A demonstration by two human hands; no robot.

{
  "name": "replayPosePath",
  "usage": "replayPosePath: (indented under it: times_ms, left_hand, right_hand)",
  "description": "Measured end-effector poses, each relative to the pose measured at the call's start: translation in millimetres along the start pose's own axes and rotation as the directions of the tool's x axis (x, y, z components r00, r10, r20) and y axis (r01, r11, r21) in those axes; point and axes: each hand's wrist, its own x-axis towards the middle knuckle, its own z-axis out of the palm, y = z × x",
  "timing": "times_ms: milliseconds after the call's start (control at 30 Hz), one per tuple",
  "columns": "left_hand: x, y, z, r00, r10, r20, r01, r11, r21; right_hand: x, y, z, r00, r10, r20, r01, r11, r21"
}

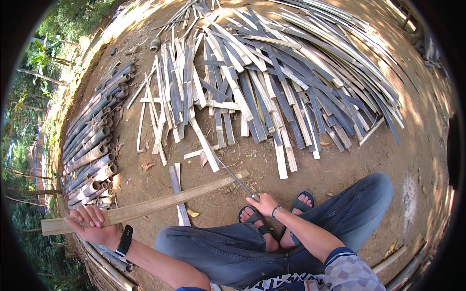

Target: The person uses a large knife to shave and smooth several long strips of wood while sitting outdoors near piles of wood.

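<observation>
A long, pale split-bamboo strip point(165, 199) slants from the left rim to the ground in front of my feet. My left hand point(92, 227), with a dark band on its wrist, is closed around the strip close to its left end. In my right hand point(265, 204) is the handle of a knife point(234, 176) with a long, thin blade pointing forward and left. The blade crosses the strip near its far end; whether it touches the strip I cannot tell. My fingers mostly hide the knife's handle.
A big heap of split bamboo strips point(272, 82) spreads over the dirt ahead. Cut bamboo poles point(99, 150) lie stacked at the left. Two loose strips point(178, 194) cross beside my left knee. My sandalled feet point(255, 220) are just behind the knife.
</observation>
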Motion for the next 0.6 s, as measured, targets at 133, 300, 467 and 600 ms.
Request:
replayPosePath:
  times_ms: [133,300,467,600]
  left_hand:
    - [0.4,-5.2,-15.1,1.000,0.018,-0.023,-0.018,1.000,-0.005]
    - [-5.3,-5.1,-42.2,0.985,0.045,-0.167,-0.037,0.998,0.051]
    - [-9.3,-4.7,-34.4,0.977,0.056,-0.206,-0.036,0.995,0.096]
    - [-5.5,-6.0,-9.7,0.995,0.039,-0.087,-0.035,0.998,0.044]
  right_hand:
    - [18.1,8.1,-1.3,1.000,0.002,-0.008,-0.002,1.000,0.029]
    - [18.2,13.1,4.5,0.995,0.072,-0.075,-0.071,0.997,0.025]
    - [13.3,1.8,-0.9,0.991,0.113,-0.069,-0.112,0.994,0.018]
    - [14.8,-4.3,1.3,0.989,0.090,-0.118,-0.087,0.996,0.025]
